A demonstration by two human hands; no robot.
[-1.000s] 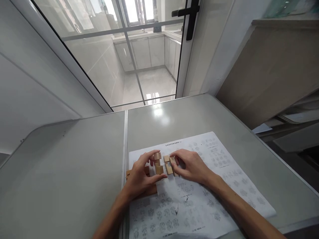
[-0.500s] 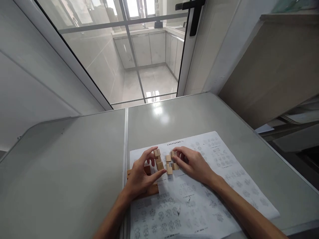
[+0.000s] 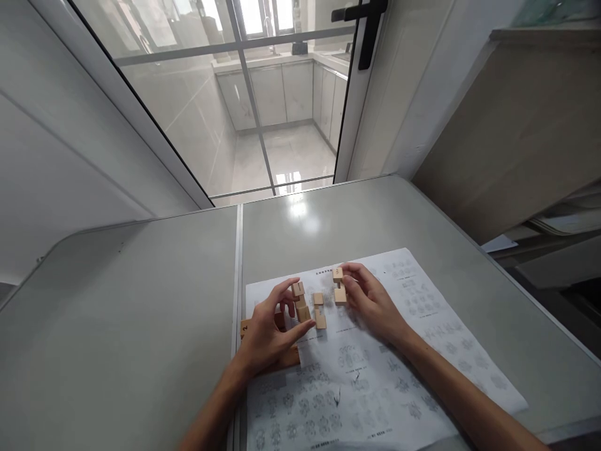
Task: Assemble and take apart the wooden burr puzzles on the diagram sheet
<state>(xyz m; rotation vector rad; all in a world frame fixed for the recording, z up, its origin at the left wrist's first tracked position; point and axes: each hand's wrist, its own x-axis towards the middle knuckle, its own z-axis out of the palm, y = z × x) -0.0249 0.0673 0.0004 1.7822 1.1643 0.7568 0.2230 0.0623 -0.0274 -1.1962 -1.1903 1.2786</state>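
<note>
My left hand (image 3: 265,335) has its thumb and index finger closed around the ends of a light wooden block piece (image 3: 302,305) made of joined cubes. To its right, another wooden cube piece (image 3: 320,318) lies on the printed sheet (image 3: 404,382), touched by neither hand. A third cube piece (image 3: 340,294) is pinched in the fingertips of my right hand (image 3: 369,297), near the sheet's upper part. Beneath my left palm, darker reddish-brown wood (image 3: 286,358) is partly covered. A wooden block marked "2" (image 3: 245,328) peeks out left of that hand.
The grey table (image 3: 164,313) has a metal seam strip (image 3: 238,263) running along the sheet's left side. Past the far edge stands a glass door (image 3: 282,138) with a black handle (image 3: 369,31). A brown panel (image 3: 507,125) rises on the right.
My right hand has moved up and to the right with its cube piece, away from the middle piece. My left hand has stayed nearly still.
</note>
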